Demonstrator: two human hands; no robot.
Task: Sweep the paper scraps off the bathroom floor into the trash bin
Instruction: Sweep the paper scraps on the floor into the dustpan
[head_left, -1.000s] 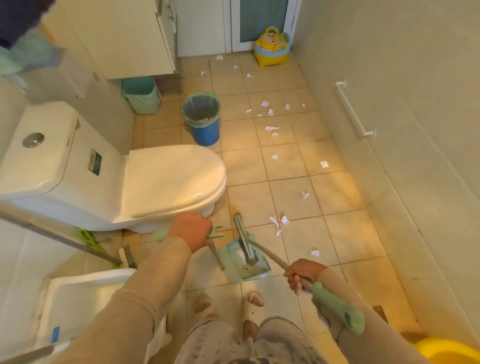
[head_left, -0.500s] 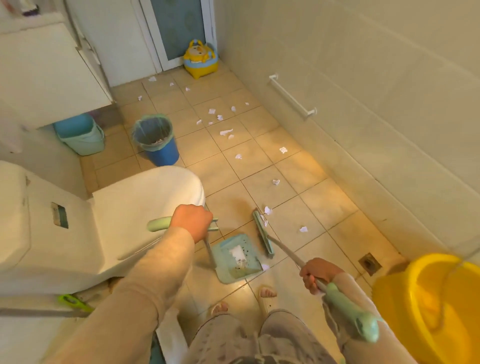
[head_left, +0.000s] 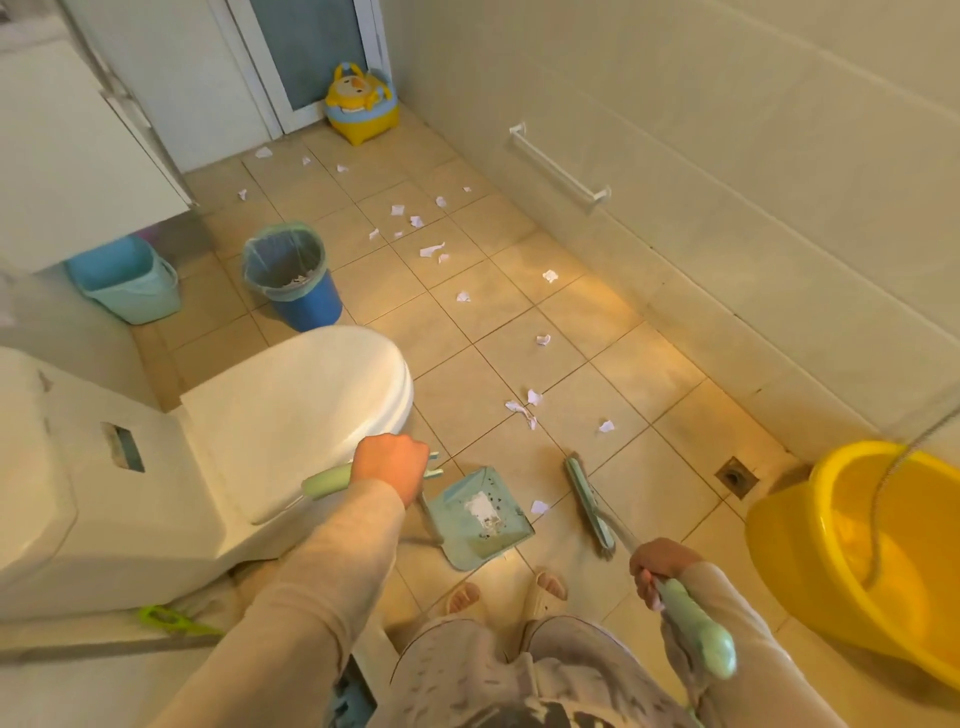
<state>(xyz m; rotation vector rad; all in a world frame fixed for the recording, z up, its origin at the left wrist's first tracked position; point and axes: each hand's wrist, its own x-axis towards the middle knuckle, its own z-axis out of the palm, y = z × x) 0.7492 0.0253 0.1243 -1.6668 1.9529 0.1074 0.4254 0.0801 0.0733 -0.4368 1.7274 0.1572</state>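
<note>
My left hand (head_left: 390, 466) grips the pale green handle of a teal dustpan (head_left: 480, 519), which rests on the floor with white scraps inside. My right hand (head_left: 658, 564) holds the green handle of a broom, and the broom head (head_left: 588, 503) lies on the tiles to the right of the pan. One paper scrap (head_left: 539, 506) sits between pan and broom head. Several more scraps (head_left: 522, 409) are strewn across the tan tiles toward the door. The blue trash bin (head_left: 293, 275), lined with a clear bag, stands beyond the toilet.
A white toilet (head_left: 291, 405) fills the left. A yellow basin (head_left: 862, 556) stands at the right, by a floor drain (head_left: 736, 475). A light blue bucket (head_left: 127, 280) sits under the cabinet, and a yellow potty (head_left: 361, 106) stands by the door. A towel rail (head_left: 558, 169) runs along the right wall.
The view has swung right. The broom head has moved away from the dustpan to its right, leaving a gap with one scrap in it. The dustpan stays on the floor.
</note>
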